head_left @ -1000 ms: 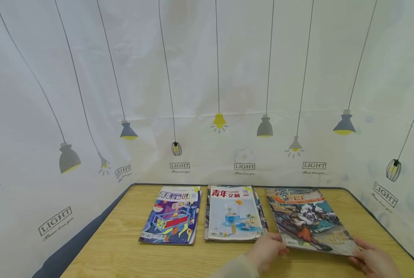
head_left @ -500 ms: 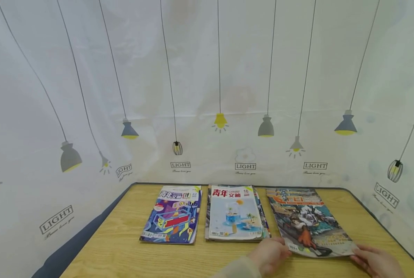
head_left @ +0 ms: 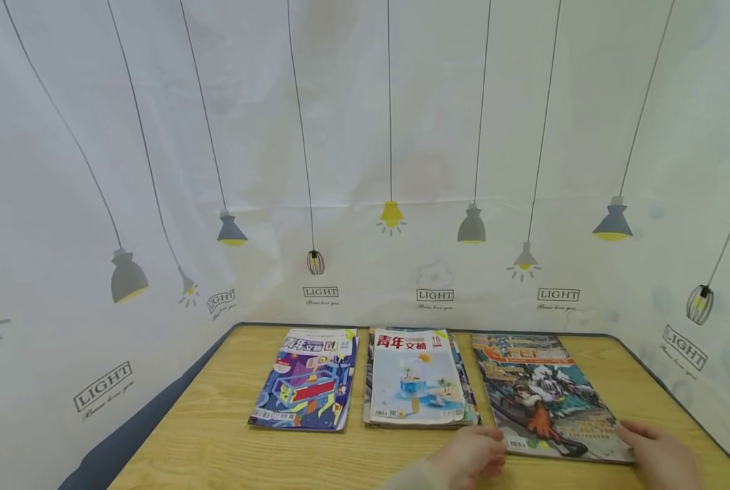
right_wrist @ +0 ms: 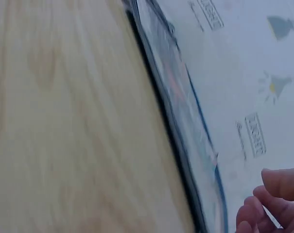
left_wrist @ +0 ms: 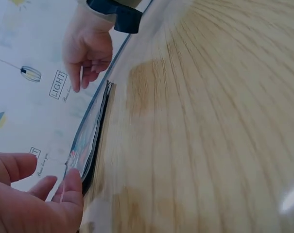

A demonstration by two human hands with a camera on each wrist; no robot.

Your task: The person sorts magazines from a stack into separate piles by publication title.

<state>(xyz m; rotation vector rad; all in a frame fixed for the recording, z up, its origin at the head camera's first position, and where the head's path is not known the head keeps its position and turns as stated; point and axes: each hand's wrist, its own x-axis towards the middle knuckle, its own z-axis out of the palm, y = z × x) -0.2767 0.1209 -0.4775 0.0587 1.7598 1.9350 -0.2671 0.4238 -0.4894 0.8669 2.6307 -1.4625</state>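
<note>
A dark illustrated magazine (head_left: 543, 401) with an orange title lies on the right of the table, apparently atop others, since its edge looks layered in both wrist views. My left hand (head_left: 470, 454) is at its near left corner; in the left wrist view the thumb and fingers (left_wrist: 26, 165) are spread apart, close to the magazine edge (left_wrist: 95, 131). Beside the near right corner is my right hand (head_left: 662, 452). Its loosely bent fingers (right_wrist: 261, 211) look clear of the magazine in the right wrist view. Whether any fingertip still touches the paper I cannot tell.
A middle stack is topped by a white magazine (head_left: 419, 381) with a beach picture. Left of it lies a purple magazine (head_left: 308, 388). The wooden table (head_left: 218, 449) has a dark rim and meets a white cloth wall (head_left: 353, 136) printed with hanging lamps.
The near edge of the right magazine has come down flat on the table. Both hands have loosened from its near corners, the left drawing slightly away.
</note>
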